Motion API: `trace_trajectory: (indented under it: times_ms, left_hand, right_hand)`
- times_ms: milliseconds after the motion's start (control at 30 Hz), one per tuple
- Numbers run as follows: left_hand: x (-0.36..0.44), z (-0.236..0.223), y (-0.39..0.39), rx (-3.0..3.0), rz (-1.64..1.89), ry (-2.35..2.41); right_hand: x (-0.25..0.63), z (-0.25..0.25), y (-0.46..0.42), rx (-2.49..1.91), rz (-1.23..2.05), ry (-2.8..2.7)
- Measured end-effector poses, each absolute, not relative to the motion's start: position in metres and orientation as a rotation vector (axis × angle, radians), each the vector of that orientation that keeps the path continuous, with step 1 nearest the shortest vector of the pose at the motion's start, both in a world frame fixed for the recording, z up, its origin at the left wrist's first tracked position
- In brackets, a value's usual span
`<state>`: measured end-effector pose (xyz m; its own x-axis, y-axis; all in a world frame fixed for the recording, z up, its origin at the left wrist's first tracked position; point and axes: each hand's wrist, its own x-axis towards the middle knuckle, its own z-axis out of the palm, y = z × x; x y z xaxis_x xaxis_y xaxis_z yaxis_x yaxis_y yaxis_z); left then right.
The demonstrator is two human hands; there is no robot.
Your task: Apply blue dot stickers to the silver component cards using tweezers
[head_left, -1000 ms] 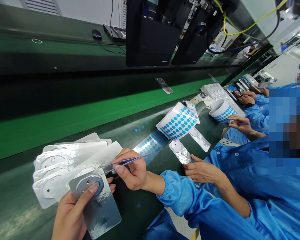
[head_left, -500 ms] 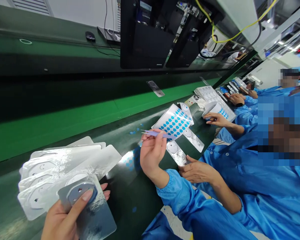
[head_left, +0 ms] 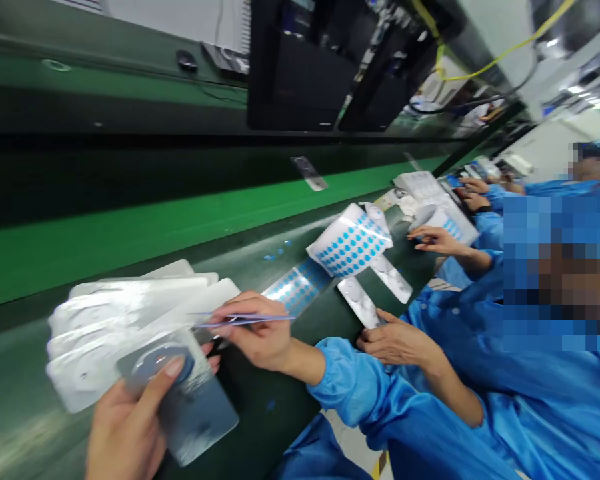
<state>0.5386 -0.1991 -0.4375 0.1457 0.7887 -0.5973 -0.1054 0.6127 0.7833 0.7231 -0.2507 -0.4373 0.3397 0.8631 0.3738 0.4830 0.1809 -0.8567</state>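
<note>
Left hand (head_left: pixel 135 420) grips a silver plate (head_left: pixel 203 413), thumb on its round disc (head_left: pixel 147 363), over the tabletop (head_left: pixel 260 420) toward the front edge, right hand (head_left: pixel 260 339) pinches purple tweezers (head_left: pixel 250 320), tips blurred near the plate's upper end, and overlapping pale plates (head_left: pixel 135 313) lie farther from that edge.

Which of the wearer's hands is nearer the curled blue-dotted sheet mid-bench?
Right. The right hand, holding tweezers, is to the lower left of the curled sheet; the left hand, holding a silvery card, is farther down and left.
</note>
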Motion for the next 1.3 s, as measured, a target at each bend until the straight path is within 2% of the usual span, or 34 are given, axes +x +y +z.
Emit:
trace_trajectory:
  times_ms: [133, 300, 667, 933, 1167, 1300]
  left_hand:
    - [0.543, -0.424, -0.208, 0.553, 0.721, 1.150]
    - [0.534, -0.432, -0.216, 0.608, 0.696, 0.963]
    - [0.530, -0.446, -0.226, 0.615, 0.663, 0.734]
    - [0.529, -0.446, -0.225, 0.577, 0.645, 0.738]
    - [0.520, -0.453, -0.210, 0.411, 0.509, 0.593]
    - [0.517, -0.461, -0.206, 0.367, 0.506, 0.524]
  right_hand:
    - [0.715, -0.444, -0.257, -1.263, 0.541, -1.242]
    - [0.719, -0.466, -0.262, -0.965, 0.593, -1.221]
    - [0.728, -0.469, -0.269, -0.957, 0.559, -1.367]
    - [0.732, -0.466, -0.274, -0.922, 0.524, -1.436]
    - [0.730, -0.466, -0.270, -0.887, 0.344, -1.217]
    - [0.724, -0.466, -0.267, -0.930, 0.353, -1.095]
